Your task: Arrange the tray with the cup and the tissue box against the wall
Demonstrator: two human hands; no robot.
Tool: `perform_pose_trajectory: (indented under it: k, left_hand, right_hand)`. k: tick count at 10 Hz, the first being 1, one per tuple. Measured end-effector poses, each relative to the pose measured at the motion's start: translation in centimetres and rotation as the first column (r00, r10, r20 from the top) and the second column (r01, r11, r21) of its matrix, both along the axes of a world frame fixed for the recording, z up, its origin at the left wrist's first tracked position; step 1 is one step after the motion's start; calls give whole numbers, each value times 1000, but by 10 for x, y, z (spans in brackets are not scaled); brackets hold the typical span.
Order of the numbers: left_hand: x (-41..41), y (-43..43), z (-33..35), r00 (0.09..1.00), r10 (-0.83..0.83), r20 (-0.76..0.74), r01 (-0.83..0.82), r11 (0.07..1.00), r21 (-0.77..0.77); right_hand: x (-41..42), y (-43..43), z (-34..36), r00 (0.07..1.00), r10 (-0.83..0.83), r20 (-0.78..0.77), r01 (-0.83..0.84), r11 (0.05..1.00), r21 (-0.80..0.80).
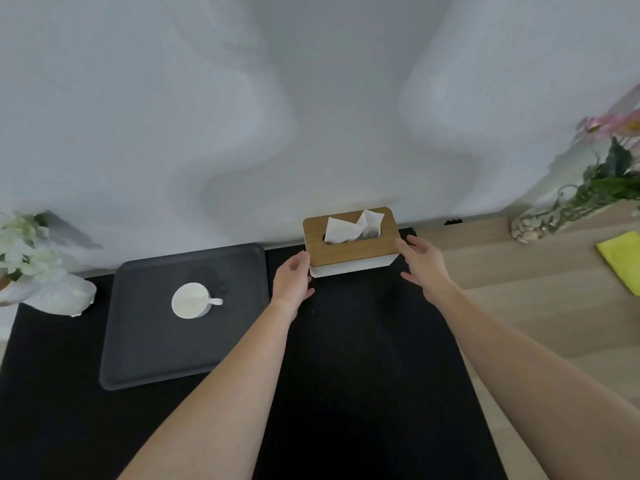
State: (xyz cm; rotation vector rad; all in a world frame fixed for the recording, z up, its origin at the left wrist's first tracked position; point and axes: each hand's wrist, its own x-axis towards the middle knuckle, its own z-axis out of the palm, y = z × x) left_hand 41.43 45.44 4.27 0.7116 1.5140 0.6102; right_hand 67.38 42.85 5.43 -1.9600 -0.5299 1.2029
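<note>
I see the box at 12 o'clock on the black mat, its far edge at the wall, a tissue protruding from the wooden lid. My left hand sits at its left end, my right hand at its right end; fingers loosely spread, touching or just beside the box, which I cannot tell. The tray lies at 10 o'clock near the wall, the cup upright on it. A yellow cloth lies at 3 o'clock on the counter.

White wall (softly shadowed) behind a wooden tabletop.
</note>
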Motion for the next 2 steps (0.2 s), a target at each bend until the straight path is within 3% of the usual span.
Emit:
perform_pose_trajectory:
  k: [2]
  left_hand:
    - [-32, -55, 2, 917, -178, -356, 245, 957, 153]
  right_hand:
    - [-19, -51, 0, 966, 155, 206, -144, 987, -67]
